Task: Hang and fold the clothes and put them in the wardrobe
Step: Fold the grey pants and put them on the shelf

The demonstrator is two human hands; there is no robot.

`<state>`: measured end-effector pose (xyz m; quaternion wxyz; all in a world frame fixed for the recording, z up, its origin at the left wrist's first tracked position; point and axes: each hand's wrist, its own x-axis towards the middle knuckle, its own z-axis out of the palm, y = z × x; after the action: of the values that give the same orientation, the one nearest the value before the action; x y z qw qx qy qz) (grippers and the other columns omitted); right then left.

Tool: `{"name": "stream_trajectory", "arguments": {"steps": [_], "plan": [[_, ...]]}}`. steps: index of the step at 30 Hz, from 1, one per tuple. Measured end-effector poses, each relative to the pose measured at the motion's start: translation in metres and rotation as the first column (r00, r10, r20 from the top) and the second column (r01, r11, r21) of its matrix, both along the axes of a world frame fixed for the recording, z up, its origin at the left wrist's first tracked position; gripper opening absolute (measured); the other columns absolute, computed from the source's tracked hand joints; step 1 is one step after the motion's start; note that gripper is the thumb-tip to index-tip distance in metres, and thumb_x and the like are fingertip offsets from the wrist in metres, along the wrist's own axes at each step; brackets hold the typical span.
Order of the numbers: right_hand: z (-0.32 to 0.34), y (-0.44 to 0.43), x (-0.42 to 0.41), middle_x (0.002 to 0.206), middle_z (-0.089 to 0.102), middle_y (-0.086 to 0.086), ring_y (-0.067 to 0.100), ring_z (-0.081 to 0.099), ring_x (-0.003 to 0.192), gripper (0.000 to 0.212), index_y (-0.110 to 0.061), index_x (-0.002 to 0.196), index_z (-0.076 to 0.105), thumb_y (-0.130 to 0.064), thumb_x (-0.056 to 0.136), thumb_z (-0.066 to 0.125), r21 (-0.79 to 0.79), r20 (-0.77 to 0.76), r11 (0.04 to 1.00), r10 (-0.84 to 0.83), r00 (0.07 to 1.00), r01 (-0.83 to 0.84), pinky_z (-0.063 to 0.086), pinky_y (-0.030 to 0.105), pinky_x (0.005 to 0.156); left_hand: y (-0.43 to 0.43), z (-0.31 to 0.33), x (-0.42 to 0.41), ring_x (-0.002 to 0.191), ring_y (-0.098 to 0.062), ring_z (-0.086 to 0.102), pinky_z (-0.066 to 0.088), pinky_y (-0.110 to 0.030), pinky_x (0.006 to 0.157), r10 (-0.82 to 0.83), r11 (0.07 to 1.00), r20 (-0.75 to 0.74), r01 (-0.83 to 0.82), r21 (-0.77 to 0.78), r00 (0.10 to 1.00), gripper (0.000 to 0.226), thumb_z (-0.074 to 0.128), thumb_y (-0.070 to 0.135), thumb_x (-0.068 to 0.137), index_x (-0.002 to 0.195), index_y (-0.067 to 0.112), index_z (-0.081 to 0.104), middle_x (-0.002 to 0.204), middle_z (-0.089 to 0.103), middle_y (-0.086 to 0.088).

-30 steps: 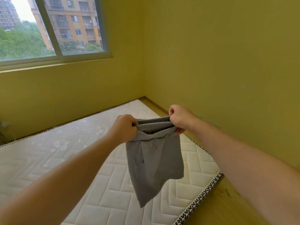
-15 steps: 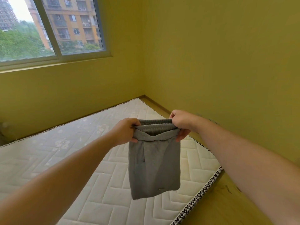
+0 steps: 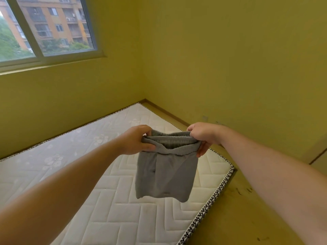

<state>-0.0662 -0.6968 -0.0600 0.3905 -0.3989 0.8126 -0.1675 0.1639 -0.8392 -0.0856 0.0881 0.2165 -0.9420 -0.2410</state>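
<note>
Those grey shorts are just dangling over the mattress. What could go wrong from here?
The left hand and right hand grip only the waistband of the shorts, so a slip on one side would likely let them twist. They hang near the mattress edge; dropped, they might land on the floor, which shows dark marks.

One view only: wide-angle camera on the head, facing forward and down into the far room corner. Mattress (image 3: pixel 123 209) fills the near left, window (image 3: pixel 47 27) far left. Left hand (image 3: pixel 136 140) and right hand (image 3: pixel 203 137) sit at arm's length, centre.
</note>
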Motion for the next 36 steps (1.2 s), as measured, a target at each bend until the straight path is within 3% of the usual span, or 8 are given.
{"name": "stream_trajectory", "arguments": {"steps": [4,10,17,23,26,29,32,36], "plan": [[-0.008,0.012,-0.007,0.103,0.064,0.023,0.038,0.072,0.066,0.035,-0.012,0.103,0.060,-0.003,0.094,0.027,0.025,-0.003,1.000,-0.010,1.000,0.010,0.060,0.042,0.060,0.008,-0.003,-0.014,0.097,-0.013,0.053,0.047,-0.024,0.079,-0.207,0.976,0.081,0.212,-0.049,0.975,0.023,0.072,0.045,0.086,0.091,0.031,0.054,0.118,0.053,0.011],[-0.022,0.028,-0.012,0.108,0.063,0.022,0.034,0.068,0.067,0.032,-0.011,0.103,0.061,-0.002,0.093,0.032,0.081,0.003,0.996,-0.035,0.999,0.035,0.058,0.036,0.058,0.012,-0.021,-0.034,0.084,-0.005,0.051,0.044,-0.023,0.071,-0.308,0.939,0.220,0.334,-0.088,0.925,0.024,0.061,0.054,0.091,0.103,0.036,0.053,0.094,0.051,0.018],[-0.033,0.038,-0.010,0.109,0.064,0.024,0.035,0.067,0.067,0.033,-0.009,0.109,0.061,0.000,0.092,0.035,0.187,0.000,0.978,-0.089,0.996,0.088,0.062,0.044,0.064,-0.006,-0.044,-0.057,0.077,-0.011,0.048,0.039,-0.020,0.063,-0.225,0.969,0.228,0.241,-0.045,0.947,0.029,0.076,0.037,0.084,0.078,0.028,0.049,0.087,0.054,0.008],[-0.037,0.042,-0.005,0.107,0.066,0.027,0.046,0.072,0.080,0.045,-0.012,0.116,0.060,0.003,0.090,0.027,0.236,0.010,0.951,-0.206,0.978,0.198,0.060,0.057,0.074,-0.017,-0.057,-0.080,0.080,-0.010,0.056,0.049,-0.021,0.066,-0.269,0.962,0.211,0.250,0.111,0.940,0.041,0.079,0.029,0.083,0.113,0.028,0.051,0.092,0.057,0.008],[-0.040,0.048,-0.008,0.109,0.068,0.027,0.047,0.071,0.088,0.042,-0.017,0.114,0.063,0.000,0.092,0.032,0.241,0.127,0.948,-0.241,0.962,0.206,0.060,0.055,0.078,-0.021,-0.056,-0.094,0.082,-0.021,0.062,0.055,-0.027,0.065,-0.332,0.941,0.304,0.336,0.041,0.893,0.019,0.075,0.030,0.084,0.096,0.017,0.068,0.089,0.064,0.000],[-0.048,0.053,-0.016,0.119,0.064,0.023,0.046,0.071,0.089,0.030,-0.013,0.117,0.066,-0.028,0.099,0.047,0.216,0.236,0.958,-0.241,0.941,0.191,0.061,0.043,0.073,-0.031,-0.057,-0.108,0.072,-0.015,0.067,0.055,-0.022,0.059,-0.320,0.947,0.364,0.307,0.093,0.875,0.012,0.074,0.025,0.086,0.090,0.017,0.067,0.091,0.065,-0.003],[-0.060,0.054,-0.029,0.108,0.067,0.009,0.028,0.067,0.075,0.060,-0.020,0.103,0.070,-0.074,0.079,0.062,0.151,0.248,0.979,-0.173,0.953,0.139,0.059,0.035,0.070,-0.044,-0.062,-0.126,0.071,-0.017,0.070,0.056,-0.023,0.060,-0.316,0.942,0.388,0.238,0.237,0.866,0.008,0.072,0.017,0.087,0.089,0.016,0.065,0.093,0.066,-0.005],[-0.071,0.048,-0.036,0.091,0.069,-0.001,0.016,0.069,0.065,0.072,-0.019,0.095,0.057,-0.072,0.053,0.083,0.100,0.141,0.995,-0.009,0.990,-0.006,0.058,0.028,0.061,-0.053,-0.072,-0.144,0.085,-0.027,0.068,0.062,-0.032,0.068,-0.312,0.906,0.368,0.158,0.393,0.876,0.011,0.072,0.004,0.085,0.090,0.004,0.061,0.096,0.062,-0.013]]}}
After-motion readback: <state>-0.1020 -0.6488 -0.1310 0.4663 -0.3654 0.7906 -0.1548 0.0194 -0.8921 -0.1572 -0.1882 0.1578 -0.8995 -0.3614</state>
